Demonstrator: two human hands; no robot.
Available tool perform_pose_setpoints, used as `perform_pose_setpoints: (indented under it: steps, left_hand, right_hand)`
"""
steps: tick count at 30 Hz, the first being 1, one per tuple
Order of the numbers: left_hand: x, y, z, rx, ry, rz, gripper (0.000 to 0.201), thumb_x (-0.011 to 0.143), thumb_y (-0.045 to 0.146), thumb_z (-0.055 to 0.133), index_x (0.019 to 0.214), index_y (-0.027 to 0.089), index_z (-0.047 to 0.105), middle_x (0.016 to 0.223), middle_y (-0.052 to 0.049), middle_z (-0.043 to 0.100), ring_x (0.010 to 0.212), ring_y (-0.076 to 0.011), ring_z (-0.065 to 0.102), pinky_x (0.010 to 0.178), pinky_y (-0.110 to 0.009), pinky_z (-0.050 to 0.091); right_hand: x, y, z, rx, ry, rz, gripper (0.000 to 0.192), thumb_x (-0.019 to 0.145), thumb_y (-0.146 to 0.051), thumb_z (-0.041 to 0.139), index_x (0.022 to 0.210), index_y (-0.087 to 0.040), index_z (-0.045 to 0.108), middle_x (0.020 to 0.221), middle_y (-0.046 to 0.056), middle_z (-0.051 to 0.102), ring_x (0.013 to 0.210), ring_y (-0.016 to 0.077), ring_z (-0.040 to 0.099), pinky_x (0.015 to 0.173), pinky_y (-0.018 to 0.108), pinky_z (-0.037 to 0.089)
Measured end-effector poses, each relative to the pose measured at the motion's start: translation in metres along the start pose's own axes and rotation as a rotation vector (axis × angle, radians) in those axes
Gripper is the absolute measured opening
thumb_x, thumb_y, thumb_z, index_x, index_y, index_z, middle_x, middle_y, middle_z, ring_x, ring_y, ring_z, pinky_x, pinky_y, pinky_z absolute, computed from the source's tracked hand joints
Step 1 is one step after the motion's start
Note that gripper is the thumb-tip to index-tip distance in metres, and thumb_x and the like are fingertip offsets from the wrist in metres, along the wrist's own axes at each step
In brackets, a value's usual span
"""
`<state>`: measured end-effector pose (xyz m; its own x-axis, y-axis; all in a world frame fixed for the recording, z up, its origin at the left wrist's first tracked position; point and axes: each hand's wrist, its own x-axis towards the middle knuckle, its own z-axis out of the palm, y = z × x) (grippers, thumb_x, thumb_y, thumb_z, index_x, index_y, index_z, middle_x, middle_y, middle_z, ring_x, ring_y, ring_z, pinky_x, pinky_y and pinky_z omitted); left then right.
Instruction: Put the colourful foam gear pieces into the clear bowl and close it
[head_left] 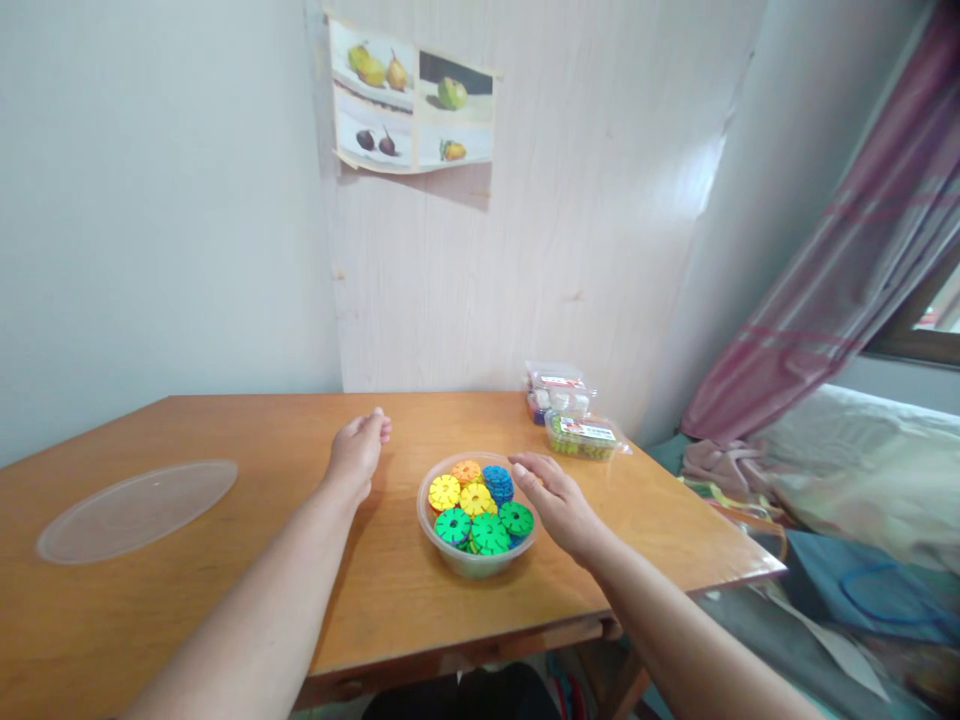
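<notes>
A clear round plastic bowl (480,568) stands near the table's front edge, heaped with slotted plastic discs. Among them are green discs (490,535), yellow discs (475,499), orange discs (466,470) and blue discs (498,483). My right hand (553,500) is at the bowl's right rim, fingers stretched out and thumb near the edge. To the left of the bowl, my left hand (357,455) hovers over the table with curled fingers; whatever is inside them, if anything, is hidden. Far left lies a translucent round lid (139,512), flat on the wood.
Clear plastic boxes (561,392) are stacked at the back right of the wooden table (262,430), with another box (586,436) of green pieces in front. Fruit pictures (414,98) hang on the wall. A pink curtain (832,260) and piled bedding (847,470) are on the right.
</notes>
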<state>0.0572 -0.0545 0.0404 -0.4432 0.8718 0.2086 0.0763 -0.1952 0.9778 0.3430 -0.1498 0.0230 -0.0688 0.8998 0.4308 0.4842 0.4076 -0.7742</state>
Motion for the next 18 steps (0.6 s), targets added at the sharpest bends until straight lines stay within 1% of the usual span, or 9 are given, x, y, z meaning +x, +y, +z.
perform_pose_setpoints:
  steps: [5,8,10,12,15,16,18]
  left_hand:
    - [-0.033,0.006,-0.002,-0.006,-0.084,-0.006,0.044,0.081,0.054,0.056,0.086,0.012,0.067,0.092,-0.013,0.072,0.078,-0.0185,0.064,0.071,-0.03,0.048]
    - [-0.054,0.004,-0.008,-0.014,-0.12,0.0,0.049,0.08,0.059,0.057,0.09,0.012,0.068,0.094,-0.013,0.072,0.082,-0.02,0.065,0.072,-0.031,0.048]
    - [-0.062,0.001,-0.016,-0.009,-0.116,0.008,0.051,0.079,0.061,0.057,0.09,0.013,0.068,0.095,-0.013,0.072,0.083,-0.0204,0.065,0.073,-0.031,0.048]
    - [-0.064,-0.003,-0.027,0.004,-0.086,0.031,0.052,0.079,0.062,0.057,0.091,0.013,0.068,0.096,-0.013,0.072,0.084,-0.0204,0.065,0.075,-0.031,0.048]
    - [-0.056,-0.012,-0.054,0.093,-0.006,0.118,0.048,0.079,0.061,0.057,0.089,0.015,0.068,0.094,-0.01,0.072,0.085,-0.0213,0.066,0.076,-0.031,0.048]
    - [-0.051,-0.015,-0.065,0.16,0.025,0.154,0.046,0.081,0.06,0.056,0.089,0.016,0.067,0.093,-0.009,0.072,0.086,-0.0218,0.066,0.077,-0.031,0.048]
    - [-0.039,-0.02,-0.09,0.388,0.084,0.218,0.042,0.085,0.056,0.051,0.092,0.018,0.067,0.093,-0.008,0.072,0.087,-0.0221,0.066,0.077,-0.031,0.047]
  right_hand:
    - [-0.005,0.005,0.01,0.049,0.008,0.034,0.05,0.095,-0.057,0.041,0.108,-0.021,0.072,0.112,0.009,0.07,0.109,0.0238,0.06,0.098,0.036,0.044]
    - [-0.005,0.005,0.012,0.056,0.017,0.062,0.055,0.095,-0.06,0.039,0.11,-0.02,0.073,0.115,0.01,0.07,0.109,0.0247,0.061,0.098,0.037,0.045]
    - [-0.006,0.006,0.013,0.09,0.033,0.072,0.057,0.094,-0.063,0.04,0.114,-0.02,0.072,0.118,0.01,0.07,0.112,0.0254,0.061,0.098,0.038,0.045]
    - [-0.008,0.007,0.013,0.142,0.079,0.09,0.059,0.092,-0.064,0.042,0.119,-0.02,0.069,0.125,0.01,0.067,0.118,0.0263,0.058,0.098,0.038,0.046]
    - [-0.014,0.014,0.016,0.227,0.202,0.12,0.06,0.091,-0.064,0.044,0.124,-0.019,0.066,0.134,0.01,0.062,0.126,0.0267,0.054,0.103,0.038,0.044]
    - [-0.016,0.017,0.017,0.25,0.241,0.129,0.059,0.091,-0.063,0.045,0.123,-0.019,0.066,0.134,0.011,0.062,0.126,0.0267,0.053,0.105,0.038,0.042]
    - [-0.019,0.022,0.02,0.281,0.3,0.156,0.058,0.09,-0.063,0.045,0.12,-0.018,0.067,0.133,0.011,0.063,0.125,0.027,0.054,0.107,0.039,0.041]
